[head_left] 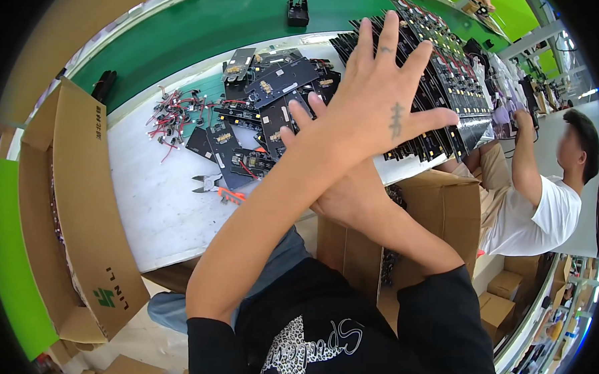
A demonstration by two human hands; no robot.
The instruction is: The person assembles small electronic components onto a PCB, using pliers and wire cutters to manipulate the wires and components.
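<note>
Black rectangular circuit boards (281, 80) lay heaped on the white tabletop (155, 201). Nearby, the bare left hand (382, 100) was released, fingers splayed; the bare right hand (349, 197), partly hidden behind the left forearm (271, 219), showed loosely extended fingers.

Carton (88, 204) bears lettering (118, 290), logo (104, 298); shirt (374, 304), script (352, 339); left hand (373, 96), characters (396, 121).

Loose circuit boards (281, 79) lay heaped on the table (139, 187), wired parts (179, 115) to their left, cutters (207, 183) before them, stacked boards (445, 66) to their right, one carton (93, 178) stood left of the table, another carton (446, 207) before the stack, a co-worker (539, 211) farther right.
</note>
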